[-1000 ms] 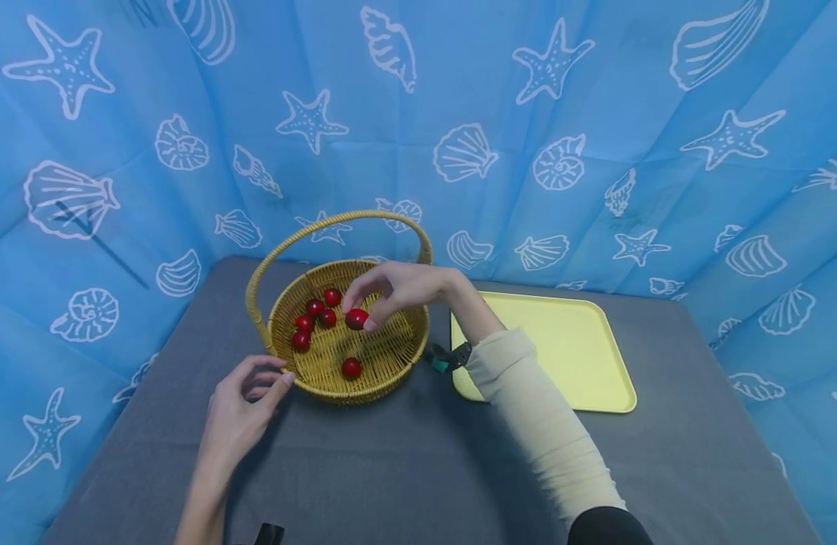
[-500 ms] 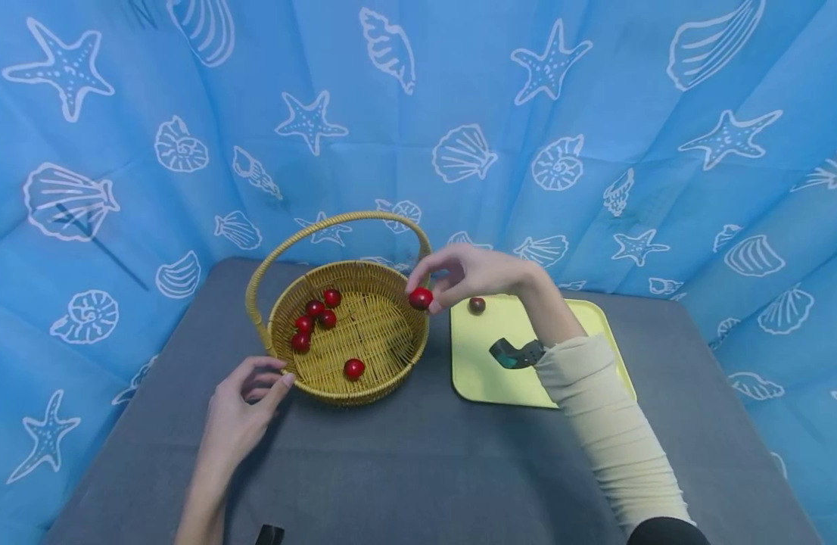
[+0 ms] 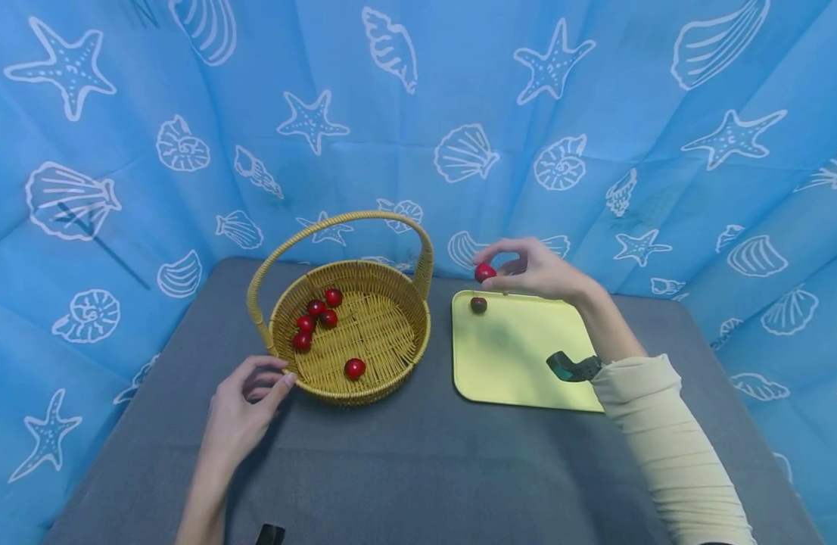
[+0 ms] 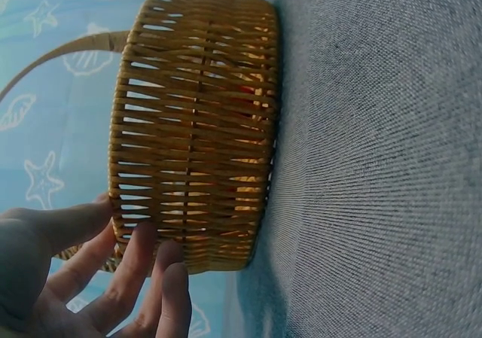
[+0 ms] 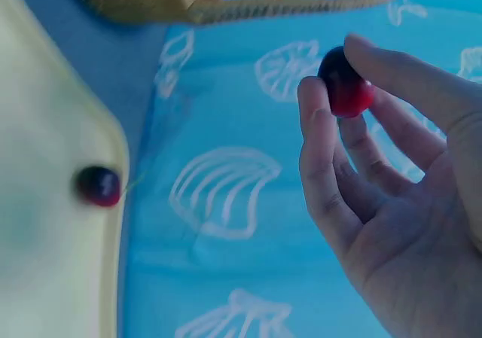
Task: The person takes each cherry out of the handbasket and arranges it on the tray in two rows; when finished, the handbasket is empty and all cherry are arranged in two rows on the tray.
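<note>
My right hand (image 3: 544, 271) pinches a dark red cherry (image 3: 485, 272) between thumb and fingertips, raised over the far left edge of the yellow tray (image 3: 521, 363). In the right wrist view the held cherry (image 5: 346, 83) is nearly black on one side and bright red on the other. Another dark cherry (image 3: 478, 305), with a thin stem, lies on the tray near its far left corner. At the near left rim of the wicker basket (image 3: 418, 344), my left hand (image 3: 244, 405) grips the edge between thumb and fingers. Several more cherries (image 3: 328, 318) sit inside, mostly on the left.
The basket's tall arched handle (image 3: 337, 218) rises above it. A grey cloth (image 3: 405, 469) covers the table, and a blue curtain (image 3: 391, 113) with shells and starfish hangs behind and at both sides.
My right hand has carried the cherry out of the basket, rightward past the handle to above the tray. My left hand has stayed at the basket rim.
</note>
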Motion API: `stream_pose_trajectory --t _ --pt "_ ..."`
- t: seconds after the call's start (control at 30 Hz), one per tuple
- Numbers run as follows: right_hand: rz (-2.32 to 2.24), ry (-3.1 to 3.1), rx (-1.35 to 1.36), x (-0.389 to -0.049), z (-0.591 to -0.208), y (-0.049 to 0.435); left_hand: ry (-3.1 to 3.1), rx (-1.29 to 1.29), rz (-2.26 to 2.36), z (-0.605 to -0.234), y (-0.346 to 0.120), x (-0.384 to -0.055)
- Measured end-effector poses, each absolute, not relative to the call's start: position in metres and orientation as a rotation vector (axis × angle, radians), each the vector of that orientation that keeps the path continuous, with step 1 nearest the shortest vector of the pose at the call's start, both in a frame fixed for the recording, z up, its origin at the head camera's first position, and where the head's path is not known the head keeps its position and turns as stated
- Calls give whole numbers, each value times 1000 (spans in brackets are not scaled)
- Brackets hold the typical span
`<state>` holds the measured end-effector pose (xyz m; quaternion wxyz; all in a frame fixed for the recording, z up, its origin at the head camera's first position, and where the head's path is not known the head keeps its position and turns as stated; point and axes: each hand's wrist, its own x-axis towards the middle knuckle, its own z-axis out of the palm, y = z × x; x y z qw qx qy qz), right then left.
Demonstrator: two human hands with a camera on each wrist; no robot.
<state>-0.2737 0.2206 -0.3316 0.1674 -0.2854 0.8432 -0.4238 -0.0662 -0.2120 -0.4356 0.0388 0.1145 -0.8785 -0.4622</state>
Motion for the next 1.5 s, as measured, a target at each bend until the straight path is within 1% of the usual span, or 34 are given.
stream_pose_trajectory --t 0.27,0.47,0.63,0.93,1.2,1.5 --pt "-1245 2449 -736 -273 -353 248 -2721 404 -1455 -435 -213 -67" --pt "-1261 2469 -667 -279 -377 267 -2709 407 -1461 -434 -211 -68" --pt "-1239 2480 -581 -285 -399 276 -2698 402 -1494 -435 -212 -68" --pt "-1250 2439 -422 -286 -428 289 -2691 393 -1517 -436 -213 -68" --pt "-1173 2505 -431 -289 -446 292 -2693 394 -1505 -436 -213 -67" --pt "-1134 2560 -488 -292 -452 287 -2688 371 -1487 -435 -213 -67"
